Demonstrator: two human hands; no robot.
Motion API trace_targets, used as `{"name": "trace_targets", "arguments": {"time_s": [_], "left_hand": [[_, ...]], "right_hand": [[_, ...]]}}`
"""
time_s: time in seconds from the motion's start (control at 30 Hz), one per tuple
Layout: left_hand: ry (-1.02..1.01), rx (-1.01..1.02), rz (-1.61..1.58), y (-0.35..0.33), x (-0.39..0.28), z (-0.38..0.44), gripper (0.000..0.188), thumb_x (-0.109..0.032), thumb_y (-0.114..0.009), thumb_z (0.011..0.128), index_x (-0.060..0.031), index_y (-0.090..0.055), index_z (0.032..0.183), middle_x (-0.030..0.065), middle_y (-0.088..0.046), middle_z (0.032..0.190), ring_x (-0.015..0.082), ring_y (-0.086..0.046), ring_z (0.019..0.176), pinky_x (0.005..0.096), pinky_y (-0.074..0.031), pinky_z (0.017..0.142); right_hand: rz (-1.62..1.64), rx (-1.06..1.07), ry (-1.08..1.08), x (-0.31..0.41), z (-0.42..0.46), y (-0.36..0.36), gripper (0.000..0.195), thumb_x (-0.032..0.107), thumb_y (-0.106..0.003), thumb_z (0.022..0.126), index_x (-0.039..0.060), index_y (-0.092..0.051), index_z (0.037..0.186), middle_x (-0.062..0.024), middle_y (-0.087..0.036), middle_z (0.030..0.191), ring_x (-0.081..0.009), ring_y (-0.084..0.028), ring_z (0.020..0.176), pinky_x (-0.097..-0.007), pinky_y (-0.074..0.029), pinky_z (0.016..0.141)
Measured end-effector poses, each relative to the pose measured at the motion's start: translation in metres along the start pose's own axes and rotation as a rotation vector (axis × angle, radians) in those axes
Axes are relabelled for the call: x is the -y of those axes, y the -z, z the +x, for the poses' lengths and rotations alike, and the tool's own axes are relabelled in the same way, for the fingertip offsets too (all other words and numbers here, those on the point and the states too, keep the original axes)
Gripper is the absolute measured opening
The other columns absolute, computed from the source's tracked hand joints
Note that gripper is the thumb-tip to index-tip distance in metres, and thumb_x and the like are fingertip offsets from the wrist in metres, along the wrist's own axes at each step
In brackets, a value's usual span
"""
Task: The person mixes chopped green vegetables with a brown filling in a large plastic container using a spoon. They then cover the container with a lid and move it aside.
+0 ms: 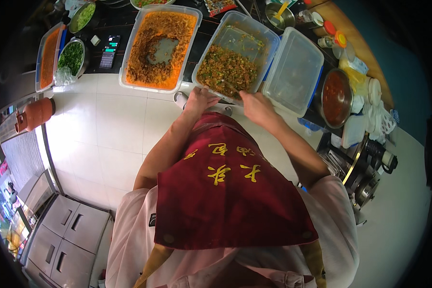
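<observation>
A translucent plastic tub [270,48] lies before me, with a chopped brown filling flecked with green [226,68] heaped in its near half. My left hand [201,100] is at the tub's near left corner, its fingers on the rim. At the near right side, my right hand [257,106] grips a thin utensil [230,86], perhaps a spoon, whose far end reaches into the filling. To the left stands a second plastic tub [124,72] of brown minced food in orange oil, scooped out in the middle down to its floor.
A plastic lid [293,72] lies right of the tub, beside a metal bowl of red sauce [334,99]. Leftward are a phone [109,52], a bowl of chopped greens [71,57] and another orange-filled tub [47,59]. Jars [329,39] line the right. A gas cylinder [36,113] stands on the floor.
</observation>
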State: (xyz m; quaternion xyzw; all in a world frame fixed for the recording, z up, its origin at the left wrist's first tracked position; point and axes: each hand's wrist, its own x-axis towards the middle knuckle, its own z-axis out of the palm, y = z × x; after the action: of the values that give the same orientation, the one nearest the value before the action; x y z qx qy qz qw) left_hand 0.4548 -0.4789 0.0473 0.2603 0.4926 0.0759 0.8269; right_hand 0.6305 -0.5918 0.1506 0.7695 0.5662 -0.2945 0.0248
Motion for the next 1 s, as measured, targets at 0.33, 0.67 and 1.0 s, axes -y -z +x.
{"name": "trace_targets", "arguments": {"time_s": [0.33,0.67,1.0], "left_hand": [[-0.055,-0.049,-0.025,-0.001,0.006,-0.006,0.031,-0.018,-0.043,0.102,0.0050,-0.041,0.123,0.0223,-0.060,0.109,0.0316,-0.068,0.098,0.0353,-0.060,0.084],[-0.072,-0.046,-0.012,0.002,0.009,-0.001,0.035,-0.023,-0.046,0.103,0.0052,-0.041,0.123,0.0211,-0.059,0.107,0.0317,-0.069,0.097,0.0348,-0.060,0.083],[-0.111,-0.042,0.000,0.001,0.015,-0.004,0.037,-0.025,-0.044,0.104,0.0075,-0.041,0.121,0.0222,-0.060,0.107,0.0326,-0.068,0.096,0.0336,-0.060,0.081]], "right_hand": [[-0.109,-0.034,0.031,0.010,0.011,0.041,0.023,0.006,-0.054,0.084,-0.0059,-0.059,0.103,-0.0241,-0.068,0.077,-0.0393,-0.070,0.073,-0.0498,-0.054,0.062],[-0.136,0.018,0.092,0.013,0.021,0.024,0.034,0.004,-0.053,0.084,-0.0104,-0.057,0.114,-0.0251,-0.069,0.084,-0.0383,-0.070,0.078,-0.0493,-0.056,0.064],[0.106,-0.038,0.072,-0.013,0.001,0.003,0.017,0.007,-0.053,0.081,-0.0025,-0.067,0.084,-0.0260,-0.067,0.082,-0.0445,-0.067,0.081,-0.0527,-0.053,0.073]]}}
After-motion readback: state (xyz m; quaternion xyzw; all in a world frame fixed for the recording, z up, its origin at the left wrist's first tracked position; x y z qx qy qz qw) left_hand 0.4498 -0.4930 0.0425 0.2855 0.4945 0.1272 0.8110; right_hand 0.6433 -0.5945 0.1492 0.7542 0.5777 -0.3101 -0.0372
